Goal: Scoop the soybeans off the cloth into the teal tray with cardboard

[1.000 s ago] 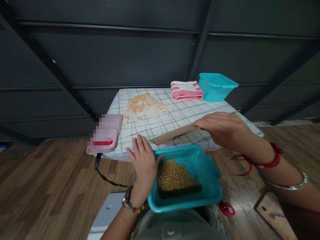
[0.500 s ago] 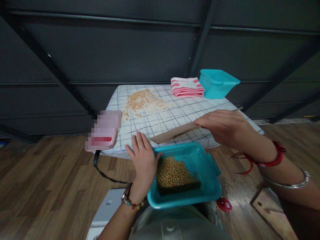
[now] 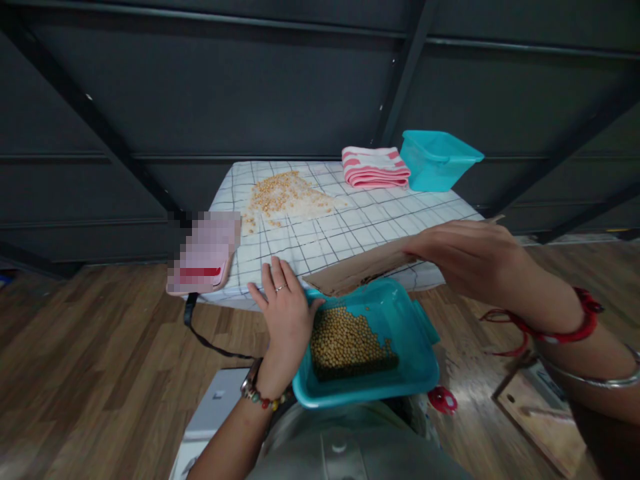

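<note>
A teal tray (image 3: 417, 373) with a heap of yellow beans (image 3: 347, 343) sits just below the near edge of a small table with a white checked cloth (image 3: 350, 227). My left hand (image 3: 285, 320) grips the tray's left rim, fingers lying on the table edge. My right hand (image 3: 467, 257) is closed on a strip of brown cardboard (image 3: 363, 270), which lies tilted along the table edge above the tray. More beans (image 3: 280, 197) are scattered on the cloth at the far left.
A folded pink-striped towel (image 3: 375, 167) and a second teal tub (image 3: 437, 160) stand at the table's far right. A blurred pink object (image 3: 205, 257) with a black strap overhangs the left corner. Wooden floor lies around, with a wooden board (image 3: 545, 420) at the lower right.
The cardboard and my right hand have come nearer, down to the table's front edge. The tray and my left hand have hardly moved.
</note>
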`<state>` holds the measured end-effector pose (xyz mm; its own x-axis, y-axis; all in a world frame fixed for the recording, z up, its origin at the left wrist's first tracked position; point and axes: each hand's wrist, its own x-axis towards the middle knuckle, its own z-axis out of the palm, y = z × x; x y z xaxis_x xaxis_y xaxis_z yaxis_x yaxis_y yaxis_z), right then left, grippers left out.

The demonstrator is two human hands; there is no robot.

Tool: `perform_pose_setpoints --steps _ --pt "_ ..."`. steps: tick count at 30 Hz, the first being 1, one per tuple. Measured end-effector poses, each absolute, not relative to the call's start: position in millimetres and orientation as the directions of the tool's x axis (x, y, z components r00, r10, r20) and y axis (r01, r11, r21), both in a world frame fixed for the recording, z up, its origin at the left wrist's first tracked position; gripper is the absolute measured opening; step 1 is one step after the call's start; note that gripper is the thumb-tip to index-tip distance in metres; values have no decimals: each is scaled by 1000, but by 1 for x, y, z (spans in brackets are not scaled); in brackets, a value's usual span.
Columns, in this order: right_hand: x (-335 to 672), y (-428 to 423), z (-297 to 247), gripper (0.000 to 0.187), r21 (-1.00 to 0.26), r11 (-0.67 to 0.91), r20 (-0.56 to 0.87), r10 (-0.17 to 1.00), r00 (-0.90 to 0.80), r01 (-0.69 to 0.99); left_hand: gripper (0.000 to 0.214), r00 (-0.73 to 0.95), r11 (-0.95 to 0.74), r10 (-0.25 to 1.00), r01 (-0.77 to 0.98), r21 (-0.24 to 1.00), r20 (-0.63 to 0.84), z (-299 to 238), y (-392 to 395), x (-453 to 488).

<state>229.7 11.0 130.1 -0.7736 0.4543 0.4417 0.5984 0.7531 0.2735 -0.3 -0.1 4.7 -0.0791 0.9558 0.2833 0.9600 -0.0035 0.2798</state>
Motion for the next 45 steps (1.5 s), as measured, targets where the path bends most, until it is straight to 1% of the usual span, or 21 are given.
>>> perform_pose_setpoints --steps 2,8,12,19,24,27,30,36,45 --pt "231 10 131 24 268 754 429 464 -775 600 74 -77 2 961 962 273 264 7 -1 0" --pt "232 7 134 23 294 754 437 440 -784 587 74 -68 14 974 970 242 218 12 -2 0" --pt "234 6 136 25 296 754 421 448 -788 587 75 -73 16 973 968 252 219 10 -2 0" --pt "240 2 138 29 354 741 423 418 -804 571 77 -75 9 970 962 274 231 9 -1 0" --pt "242 -6 141 27 326 747 414 438 -798 580 76 -66 4 973 964 265 222 10 -1 -1" --pt "242 -12 143 26 285 744 408 477 -778 605 75 -67 1 972 960 281 225 11 -2 -1" --pt "242 -16 143 24 263 744 411 490 -769 614 74 -75 12 975 957 290 208 12 -2 0" --pt "242 -22 144 22 270 729 415 501 -759 629 61 -88 25 974 957 289 208 11 -2 0" --pt "242 -26 147 21 231 728 411 528 -743 645 70 -73 -6 968 949 315 239 8 -1 -1"
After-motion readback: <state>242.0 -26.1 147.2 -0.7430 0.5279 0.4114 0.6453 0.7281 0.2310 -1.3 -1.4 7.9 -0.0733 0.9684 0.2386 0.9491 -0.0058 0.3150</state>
